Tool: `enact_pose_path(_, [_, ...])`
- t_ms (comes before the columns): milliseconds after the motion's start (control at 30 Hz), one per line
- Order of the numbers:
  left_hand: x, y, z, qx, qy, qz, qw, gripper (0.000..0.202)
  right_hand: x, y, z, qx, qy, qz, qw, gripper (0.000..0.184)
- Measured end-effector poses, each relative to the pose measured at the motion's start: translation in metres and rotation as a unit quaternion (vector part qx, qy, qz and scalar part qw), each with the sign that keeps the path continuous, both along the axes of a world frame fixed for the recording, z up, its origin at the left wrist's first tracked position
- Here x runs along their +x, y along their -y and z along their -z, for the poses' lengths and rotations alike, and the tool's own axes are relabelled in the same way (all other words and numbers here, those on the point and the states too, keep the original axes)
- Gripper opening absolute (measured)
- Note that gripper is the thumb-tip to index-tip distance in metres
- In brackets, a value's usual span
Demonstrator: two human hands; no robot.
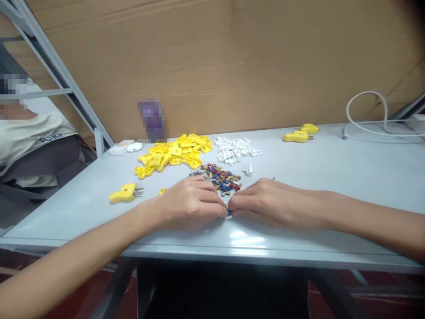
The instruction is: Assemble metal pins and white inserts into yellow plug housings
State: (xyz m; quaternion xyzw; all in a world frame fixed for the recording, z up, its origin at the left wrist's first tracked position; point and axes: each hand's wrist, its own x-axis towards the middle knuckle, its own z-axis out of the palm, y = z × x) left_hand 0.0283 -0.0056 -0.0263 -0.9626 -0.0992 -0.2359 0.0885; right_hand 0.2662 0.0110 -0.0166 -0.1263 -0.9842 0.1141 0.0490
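Note:
Near the table's front edge, my left hand (191, 201) and my right hand (270, 201) meet fingertip to fingertip. Between them shows a sliver of a small white plastic plug insert (228, 217), pinched by my left fingers. A blue-ended plug pin (229, 212) touches it, held in my right fingertips; most of both pieces is covered by the fingers. Just beyond the hands lies a heap of metal plug pins (223, 178) with red and blue ends. A single white insert (247, 169) rests to the right of that heap.
Yellow plug shell halves (172, 155) are piled at the back left, beside a pile of white inserts (234, 148). One yellow plug (123, 193) lies on the left, more yellow plugs (297, 136) at the back right. A white cable (385, 128) loops there. A seated person (40, 133) is at far left.

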Motion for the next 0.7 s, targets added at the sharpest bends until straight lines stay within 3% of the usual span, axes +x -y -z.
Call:
enact_pose_path(433, [0.0027,0.0020,-0.0019,-0.015,-0.005,-0.005,1.000,0.025,0.0000,-0.0009,-0.0042,-0.051,-0.005,0.015,0.999,0.027])
enact_pose_path(700, [0.0055,0.0033,0.0027,-0.095,0.027,-0.045,0.994,0.017,0.0033,0.0001,0.0023,0.039,-0.022,-0.029,0.999,0.027])
